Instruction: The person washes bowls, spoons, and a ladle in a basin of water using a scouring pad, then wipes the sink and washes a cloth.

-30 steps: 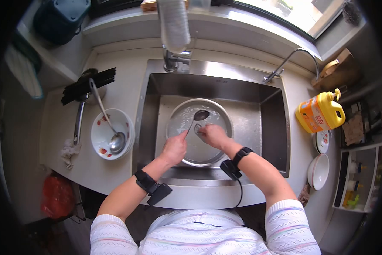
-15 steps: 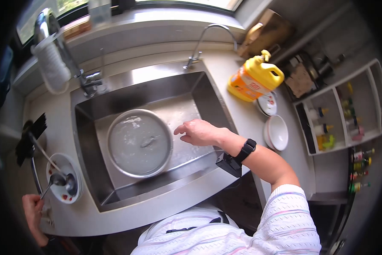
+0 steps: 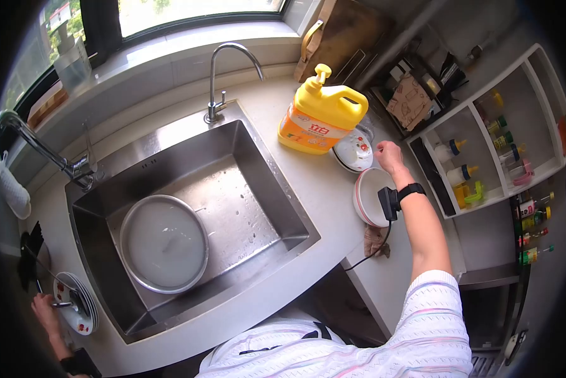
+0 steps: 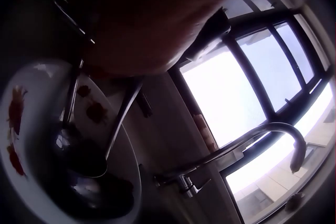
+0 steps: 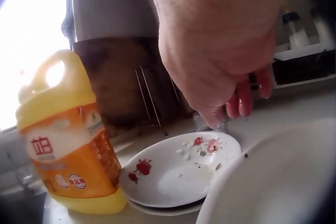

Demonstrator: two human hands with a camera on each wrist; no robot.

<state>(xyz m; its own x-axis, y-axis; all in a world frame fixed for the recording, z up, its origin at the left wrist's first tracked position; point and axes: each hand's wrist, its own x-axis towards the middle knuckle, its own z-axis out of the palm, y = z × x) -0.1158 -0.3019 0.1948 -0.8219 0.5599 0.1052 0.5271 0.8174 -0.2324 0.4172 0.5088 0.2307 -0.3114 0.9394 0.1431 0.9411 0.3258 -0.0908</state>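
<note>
At the far left of the head view, my left hand point(image 3: 45, 309) grips the handle of a metal spoon point(image 3: 62, 305), whose scoop end is down in the stacked flowered bowls point(image 3: 85, 324). A ladle's long handle point(image 4: 124, 116) also leans in the top bowl in the left wrist view, which is dark. My right hand point(image 3: 390, 157) hangs over the right counter, fingers loosely bent downward and holding nothing. Below its fingertips sits a shallow flowered dish point(image 5: 168, 182) on another dish. A white bowl point(image 3: 369, 198) is under the wrist. Something shiny and crumpled point(image 5: 202, 121) shows behind the dish.
A metal basin point(image 3: 163, 242) of cloudy water stands in the steel sink point(image 3: 232, 208). Left of the dishes is a yellow detergent jug point(image 3: 321, 113). Two faucets rise behind the sink. A rack point(image 3: 478, 148) with bottles stands at the right, and a cloth point(image 3: 375, 241) lies near the counter edge.
My left hand has carried the spoon from above the basin to the bowls at left. My right hand has moved from the basin across to the dishes at right. The view has turned rightward.
</note>
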